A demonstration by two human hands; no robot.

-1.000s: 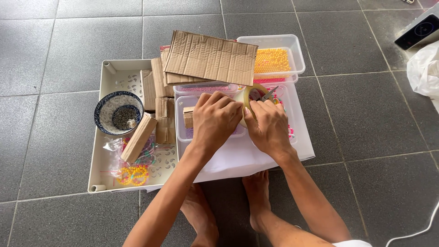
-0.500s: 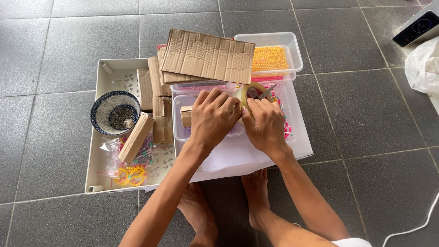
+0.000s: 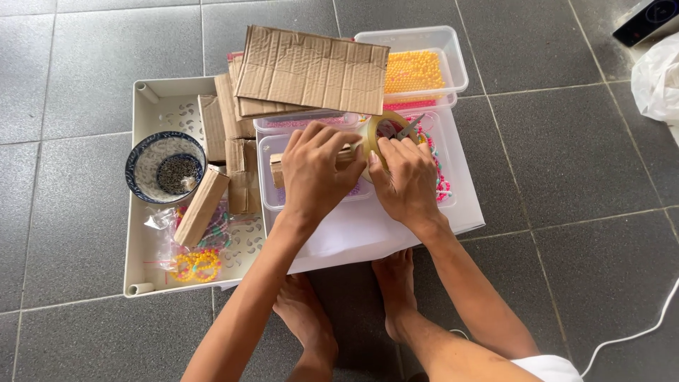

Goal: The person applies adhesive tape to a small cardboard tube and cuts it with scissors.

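A white tray on grey floor tiles holds cardboard pieces and a patterned bowl of dark grains; beside it, a clear tub holds orange beads. Over a second clear tub, the left hand closes its fingers round a small cardboard block lying crosswise, while the right hand pinches a tape roll just beyond the block's right end.

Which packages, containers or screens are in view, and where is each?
Yellow-bead tub: clear rectangular box, top centre.
Clear tub: lidded, under the left hand.
Bead bag: clear plastic, bright beads, in white tray.
Cardboard sheet: brown, corrugated, top centre.
White bag: right edge.
Dark device: top right corner, maybe a screen.
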